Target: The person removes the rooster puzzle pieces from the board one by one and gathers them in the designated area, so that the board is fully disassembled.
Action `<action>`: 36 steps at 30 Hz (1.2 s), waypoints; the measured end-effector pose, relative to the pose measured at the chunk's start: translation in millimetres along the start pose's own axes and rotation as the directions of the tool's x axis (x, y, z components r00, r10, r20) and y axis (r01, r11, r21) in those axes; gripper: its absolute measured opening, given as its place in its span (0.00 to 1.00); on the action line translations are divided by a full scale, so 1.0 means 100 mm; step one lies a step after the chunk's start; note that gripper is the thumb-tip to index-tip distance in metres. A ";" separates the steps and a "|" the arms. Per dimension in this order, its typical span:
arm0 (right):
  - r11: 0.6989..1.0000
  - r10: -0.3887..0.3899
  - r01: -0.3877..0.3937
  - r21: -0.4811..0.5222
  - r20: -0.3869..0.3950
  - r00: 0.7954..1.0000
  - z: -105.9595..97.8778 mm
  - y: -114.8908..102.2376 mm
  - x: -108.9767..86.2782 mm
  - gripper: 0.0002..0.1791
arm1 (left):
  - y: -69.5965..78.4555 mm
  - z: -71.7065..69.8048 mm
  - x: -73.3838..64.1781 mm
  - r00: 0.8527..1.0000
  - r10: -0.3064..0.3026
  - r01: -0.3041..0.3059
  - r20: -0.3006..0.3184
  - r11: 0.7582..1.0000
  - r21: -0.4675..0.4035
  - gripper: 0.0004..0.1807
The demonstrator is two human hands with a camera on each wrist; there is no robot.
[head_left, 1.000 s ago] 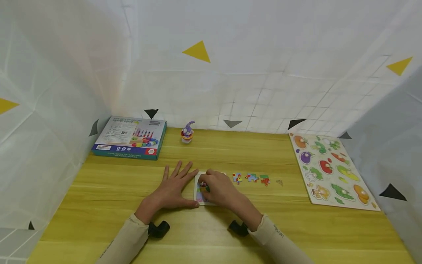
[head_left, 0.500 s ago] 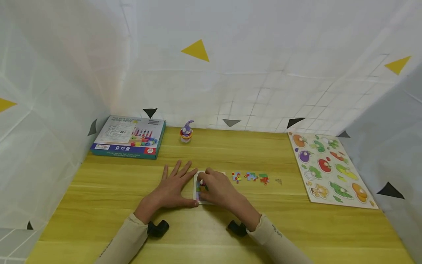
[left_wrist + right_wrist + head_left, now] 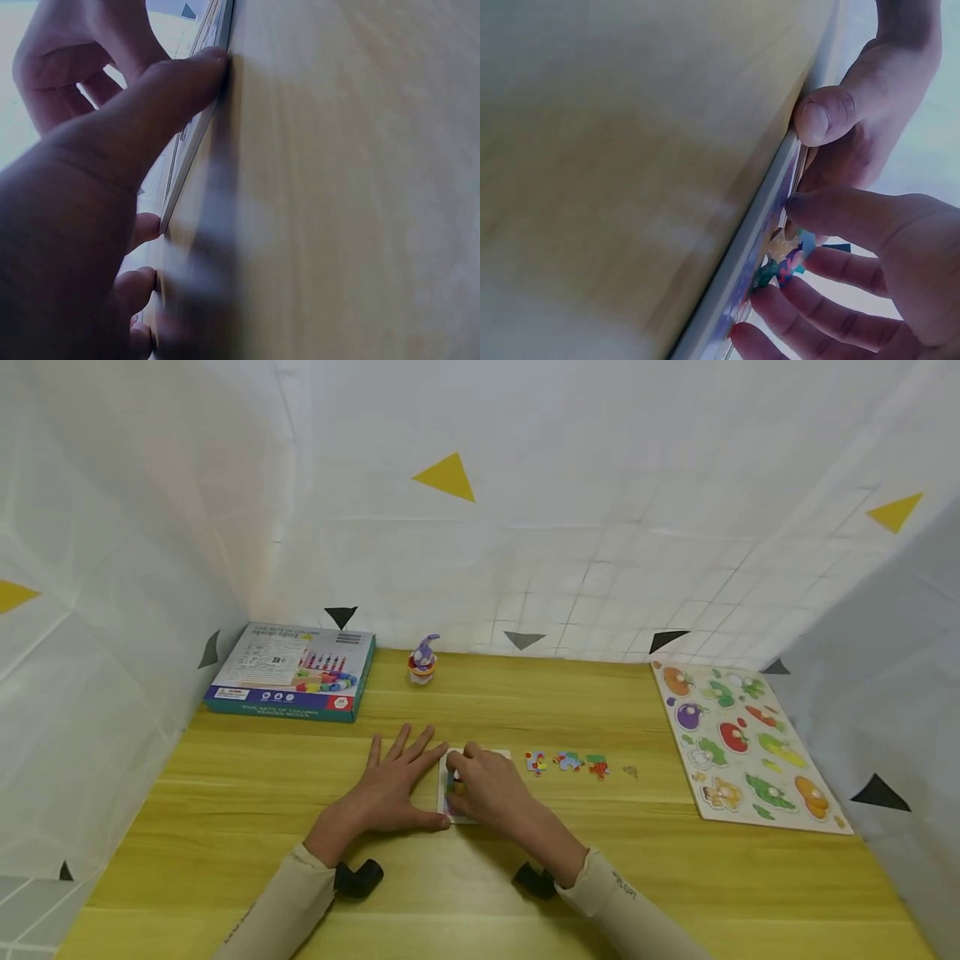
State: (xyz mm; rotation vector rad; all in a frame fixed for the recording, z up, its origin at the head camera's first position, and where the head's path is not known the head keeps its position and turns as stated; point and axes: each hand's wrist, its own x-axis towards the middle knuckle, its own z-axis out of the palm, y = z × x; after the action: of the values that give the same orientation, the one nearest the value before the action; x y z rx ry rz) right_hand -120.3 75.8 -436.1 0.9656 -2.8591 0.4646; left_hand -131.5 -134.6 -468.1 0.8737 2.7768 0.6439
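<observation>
Below the centre of the head view, a puzzle (image 3: pixel 442 789) lies flat on the desk (image 3: pixel 480 893). The left hand (image 3: pixel 386 789), fingers straight and spread, touches its left edge with the thumb. The right hand (image 3: pixel 487 785) bends over it, pinching a colourful piece (image 3: pixel 786 259) between thumb and fingertips. Loose pieces (image 3: pixel 568 762) lie in a row just right. Behind: box (image 3: pixel 292 672), left; figurine (image 3: pixel 423 660), centre; vegetable board (image 3: pixel 735 772), right of the frame.
</observation>
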 end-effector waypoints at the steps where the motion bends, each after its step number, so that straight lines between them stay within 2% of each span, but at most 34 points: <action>1: 1.000 0.004 -0.004 0.007 -0.002 1.000 0.00 0.00 -0.01 0.16 | 0.00 0.00 0.00 1.000 0.001 -0.001 0.000 1.000 0.000 0.59; 8: 0.999 0.006 -0.005 0.052 -0.025 1.000 -0.01 0.03 -0.06 0.15 | -0.01 0.02 0.00 1.000 0.001 -0.001 -0.001 1.000 0.007 0.59; 17: 1.000 -0.021 0.021 -0.013 -0.053 0.998 -0.09 0.10 -0.21 0.11 | 0.00 0.01 -0.02 1.000 0.011 -0.011 -0.010 1.000 0.003 0.59; 24: 0.999 -0.050 0.050 0.002 -0.117 0.992 -0.16 0.18 -0.36 0.12 | -0.01 0.00 0.00 1.000 0.018 -0.017 -0.017 1.000 0.021 0.60; 30: 0.999 -0.038 0.035 -0.026 -0.118 0.992 -0.16 0.28 -0.46 0.15 | 0.00 -0.01 0.00 1.000 0.005 -0.005 0.005 1.000 0.028 0.60; 36: 0.999 0.001 -0.006 -0.043 -0.116 0.993 -0.23 0.39 -0.53 0.17 | 0.00 0.01 0.00 1.000 0.002 -0.002 -0.004 1.000 0.024 0.60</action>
State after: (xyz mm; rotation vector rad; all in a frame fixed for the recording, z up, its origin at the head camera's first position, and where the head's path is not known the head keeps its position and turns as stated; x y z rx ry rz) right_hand -102.3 142.8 -433.4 0.8958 -2.7563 0.4419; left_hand -131.4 -134.2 -468.8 0.8807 2.7937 0.6146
